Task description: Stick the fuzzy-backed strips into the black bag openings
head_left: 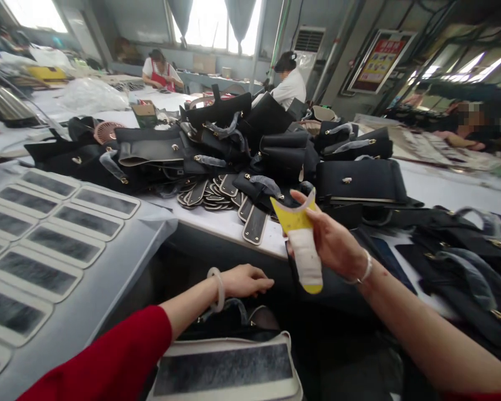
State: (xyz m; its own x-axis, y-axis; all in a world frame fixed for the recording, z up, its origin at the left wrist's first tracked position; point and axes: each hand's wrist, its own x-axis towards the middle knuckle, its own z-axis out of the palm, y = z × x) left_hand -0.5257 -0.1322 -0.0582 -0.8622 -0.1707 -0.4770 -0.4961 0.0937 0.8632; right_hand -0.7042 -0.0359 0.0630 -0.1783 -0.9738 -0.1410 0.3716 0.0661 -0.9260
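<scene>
My right hand [332,239] grips a flat yellow scraper-like tool [294,217] with a concave top edge and a handle wrapped in white tape. It is held up near the table edge. My left hand [248,280] is to its left, fingers loosely stretched, with nothing visible in it. Below the left hand is a black handbag [229,370], its pale-edged base with a dark rectangular patch facing up. A plastic-wrapped handle [237,307] shows behind that base, partly hidden by my left wrist.
Black handbags [361,181] are piled along the white table [271,239]. Several pale-edged tags [254,223] lie before them. On the left, pale-bordered dark panels [62,242] lie in rows on a grey sheet. More bags [463,273] lie right. Two people work beyond the pile, another at far right.
</scene>
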